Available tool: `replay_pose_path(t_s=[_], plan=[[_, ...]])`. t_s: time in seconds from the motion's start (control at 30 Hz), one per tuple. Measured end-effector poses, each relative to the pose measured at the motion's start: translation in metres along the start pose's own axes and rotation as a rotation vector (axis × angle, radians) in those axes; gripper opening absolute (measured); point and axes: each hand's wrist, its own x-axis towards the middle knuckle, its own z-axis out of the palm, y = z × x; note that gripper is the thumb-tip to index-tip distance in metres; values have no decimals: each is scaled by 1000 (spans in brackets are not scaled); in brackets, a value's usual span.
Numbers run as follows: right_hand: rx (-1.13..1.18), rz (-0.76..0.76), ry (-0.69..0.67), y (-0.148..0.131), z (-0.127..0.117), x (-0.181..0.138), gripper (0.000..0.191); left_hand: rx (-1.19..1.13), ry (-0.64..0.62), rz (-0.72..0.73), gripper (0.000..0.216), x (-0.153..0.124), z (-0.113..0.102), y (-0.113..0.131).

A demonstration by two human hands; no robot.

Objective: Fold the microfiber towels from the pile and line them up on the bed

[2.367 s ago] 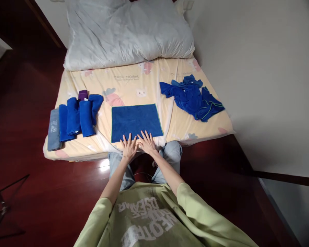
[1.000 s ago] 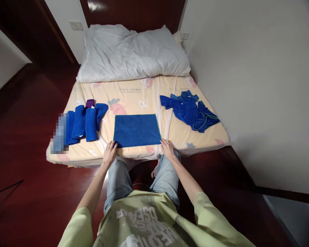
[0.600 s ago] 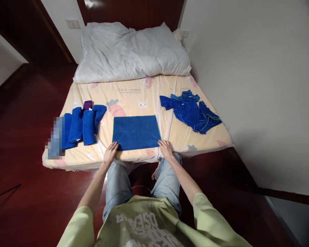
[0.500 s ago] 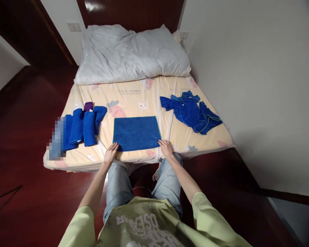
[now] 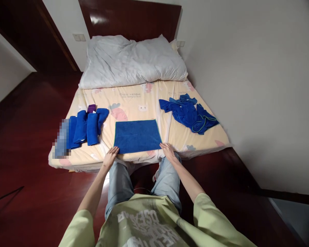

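– Bedroom: dark red wooden floor (image 5: 23, 144) and a low bed (image 5: 77, 164) under a cream cotton sheet printed with cartoon rabbits (image 5: 134, 99). What are the hands on?

– A flat rectangular blue terry towel (image 5: 137, 136), edged in green. It lies straight ahead of both hands, just beyond the fingertips. Its long axis runs left to right across the person's front.

– Which hand is nearer?

– Neither, really. The left hand (image 5: 110, 158) sits at the near left corner and the right hand (image 5: 167, 151) at the near right corner, each touching the near edge. Palms are down, with the fingers stretched out and loosely together. I cannot tell whether the fingertips pinch the cloth or only rest on it; the corners are too small from this height.

– And the cloth itself?

– Soft, napped and matte. It lies smooth with no wrinkle showing, square to the bed's edge.

– Anything else about?

– Well out to the left of the left hand is a row of rolled blue towels (image 5: 89, 124), thick soft cylinders side by side, with a small purple roll (image 5: 91, 108) just behind them. Beyond the right hand and off to its right, well apart, is a crumpled heap of blue cloths (image 5: 187, 112), limp, with the same green trim. Far ahead of both hands, a puffy white duvet (image 5: 134, 61) is wrinkled and bunched at the head end.
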Motion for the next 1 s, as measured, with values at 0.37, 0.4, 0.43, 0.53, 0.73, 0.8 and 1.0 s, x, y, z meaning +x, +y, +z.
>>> replay_pose_path(t_s=[0.37,0.4,0.43,0.53,0.73,0.8,1.0], plan=[[410,83,179,6,25,-27,58,-369,167,-102,65,-22,17,-14],[435,84,196,8,25,-25,60,-392,179,-110,63,-20,17,-17],[461,82,211,10,25,-24,60,-403,187,-114,61,-18,17,-18],[546,60,229,15,23,-21,59,-398,204,-120,53,-15,17,-21],[663,101,209,15,22,-18,57,-456,283,-186,43,-17,24,-21],[682,125,212,15,21,-17,55,-484,302,-193,40,-16,26,-22],[726,185,213,16,19,-14,42,-567,344,-239,38,-14,25,-18]])
